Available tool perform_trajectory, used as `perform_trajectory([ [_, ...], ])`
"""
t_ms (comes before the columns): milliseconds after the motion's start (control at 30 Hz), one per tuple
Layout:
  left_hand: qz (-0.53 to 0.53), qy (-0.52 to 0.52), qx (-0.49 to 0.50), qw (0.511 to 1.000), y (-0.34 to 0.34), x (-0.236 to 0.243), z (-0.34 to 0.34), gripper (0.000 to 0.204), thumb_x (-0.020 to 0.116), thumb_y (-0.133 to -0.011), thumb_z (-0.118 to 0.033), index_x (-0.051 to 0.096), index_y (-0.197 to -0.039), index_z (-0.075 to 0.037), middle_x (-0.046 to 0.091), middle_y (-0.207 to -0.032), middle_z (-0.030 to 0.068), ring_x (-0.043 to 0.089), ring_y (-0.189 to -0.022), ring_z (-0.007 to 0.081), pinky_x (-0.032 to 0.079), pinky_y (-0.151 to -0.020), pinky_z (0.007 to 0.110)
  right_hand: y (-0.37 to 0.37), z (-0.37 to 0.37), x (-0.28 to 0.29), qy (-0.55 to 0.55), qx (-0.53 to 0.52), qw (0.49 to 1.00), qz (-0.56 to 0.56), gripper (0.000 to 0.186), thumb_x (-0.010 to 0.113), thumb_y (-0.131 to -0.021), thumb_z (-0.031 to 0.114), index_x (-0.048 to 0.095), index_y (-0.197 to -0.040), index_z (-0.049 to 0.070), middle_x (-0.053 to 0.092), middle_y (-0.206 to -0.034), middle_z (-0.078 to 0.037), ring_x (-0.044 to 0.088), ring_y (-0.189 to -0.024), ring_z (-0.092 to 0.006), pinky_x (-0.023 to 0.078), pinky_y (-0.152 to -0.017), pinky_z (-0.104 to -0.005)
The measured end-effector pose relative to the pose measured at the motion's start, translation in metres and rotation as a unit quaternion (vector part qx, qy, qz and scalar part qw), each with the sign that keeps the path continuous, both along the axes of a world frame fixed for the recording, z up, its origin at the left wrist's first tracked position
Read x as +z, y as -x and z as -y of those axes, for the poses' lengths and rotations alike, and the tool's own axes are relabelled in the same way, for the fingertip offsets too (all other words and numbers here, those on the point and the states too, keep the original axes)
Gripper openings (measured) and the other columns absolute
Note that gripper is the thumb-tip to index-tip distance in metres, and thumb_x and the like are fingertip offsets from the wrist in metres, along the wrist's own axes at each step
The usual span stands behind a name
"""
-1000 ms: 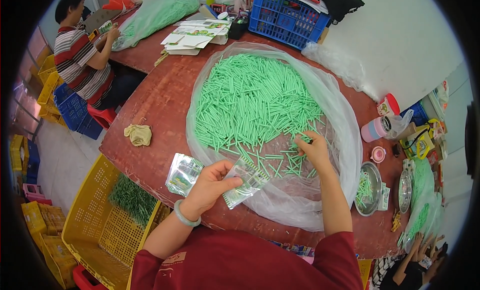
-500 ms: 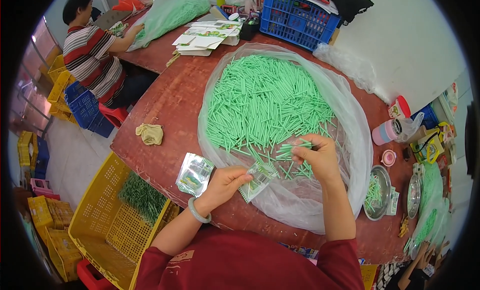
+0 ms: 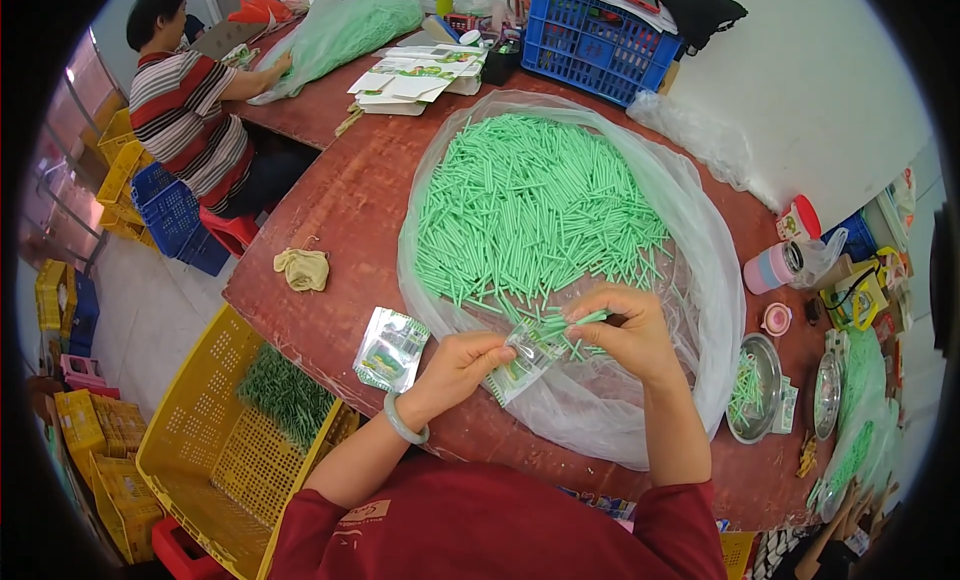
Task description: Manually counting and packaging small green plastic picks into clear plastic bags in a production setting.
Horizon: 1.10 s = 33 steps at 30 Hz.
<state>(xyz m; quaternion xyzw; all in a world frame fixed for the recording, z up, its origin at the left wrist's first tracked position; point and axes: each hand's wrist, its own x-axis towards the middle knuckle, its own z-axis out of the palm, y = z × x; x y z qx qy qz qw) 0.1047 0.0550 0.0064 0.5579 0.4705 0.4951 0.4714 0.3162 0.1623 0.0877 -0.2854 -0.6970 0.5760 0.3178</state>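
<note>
Right hand (image 3: 625,332) now feeding sticks (image 3: 585,320) into pouch (image 3: 520,365).

The small clear pouch (image 3: 520,360) is partly hidden by fingers; its print is too small to see.

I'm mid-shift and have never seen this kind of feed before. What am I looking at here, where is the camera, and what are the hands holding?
There is no machine: a person works with bare hands, and the camera sits on their head looking down, so edges bend. The left hand holds a small clear packet open. The right hand pinches a few green sticks at the packet's mouth. On the red-brown table lies a clear plastic sheet heaped with a pile of green sticks, beside a stack of printed packets. A yellow crate stands at the left. Another person in a striped shirt works farther along.
</note>
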Motion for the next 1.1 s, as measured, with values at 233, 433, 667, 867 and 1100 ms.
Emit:
perform_trajectory([
  [233, 0.025, -0.042, -0.001, 0.999, -0.014, 0.007, -0.009, 0.019, 0.060, -0.094, -0.015, 0.064, -0.096, 0.004, 0.055, -0.071, 0.0029, 0.047, -0.067, 0.0082, 0.040, -0.059, 0.026, 0.004, -0.001, 0.000, -0.126, 0.104, 0.986, 0.043, 0.027, 0.077, -0.074, 0.007, 0.066, -0.099, 0.005, 0.059, -0.091, -0.005, 0.053, -0.073, -0.0098, 0.042, -0.058, -0.0228],
  [433, 0.038, -0.013, -0.009, 0.999, -0.016, 0.007, -0.028, 0.020, 0.059, -0.095, -0.014, 0.066, -0.106, 0.001, 0.059, -0.078, -0.0003, 0.048, -0.072, 0.0055, 0.040, -0.063, 0.023, 0.010, 0.008, 0.025, -0.149, 0.057, 0.979, 0.126, 0.054, 0.079, -0.072, 0.012, 0.056, -0.120, 0.008, 0.046, -0.111, -0.005, 0.047, -0.074, -0.0068, 0.041, -0.058, -0.0198],
  [667, 0.168, 0.046, -0.020, 0.984, -0.025, 0.016, -0.040, 0.023, 0.059, -0.094, -0.011, 0.064, -0.112, 0.003, 0.063, -0.091, -0.0047, 0.054, -0.080, 0.0034, 0.044, -0.068, 0.021, 0.000, 0.000, -0.007, -0.113, -0.088, 0.985, 0.091, 0.036, 0.066, -0.080, -0.003, 0.061, -0.115, 0.004, 0.058, -0.101, -0.005, 0.055, -0.078, -0.0076, 0.045, -0.063, -0.0205],
  [867, 0.217, 0.101, -0.073, 0.968, -0.019, 0.010, -0.040, 0.032, 0.062, -0.091, -0.008, 0.059, -0.122, -0.001, 0.065, -0.108, -0.0001, 0.060, -0.095, 0.0074, 0.048, -0.085, 0.025, 0.009, 0.004, -0.006, -0.125, -0.076, 0.987, 0.064, 0.028, 0.065, -0.082, -0.003, 0.065, -0.109, 0.003, 0.065, -0.093, -0.005, 0.060, -0.078, -0.0110, 0.048, -0.066, -0.0234],
  [1100, 0.319, 0.059, 0.013, 0.946, 0.000, 0.017, -0.034, 0.024, 0.060, -0.092, -0.008, 0.062, -0.116, -0.003, 0.067, -0.105, 0.0019, 0.062, -0.093, 0.0094, 0.050, -0.082, 0.027, 0.021, 0.005, -0.001, -0.233, -0.056, 0.968, 0.072, 0.030, 0.066, -0.081, 0.001, 0.064, -0.111, 0.002, 0.064, -0.091, -0.011, 0.062, -0.080, -0.0204, 0.049, -0.066, -0.0296],
])
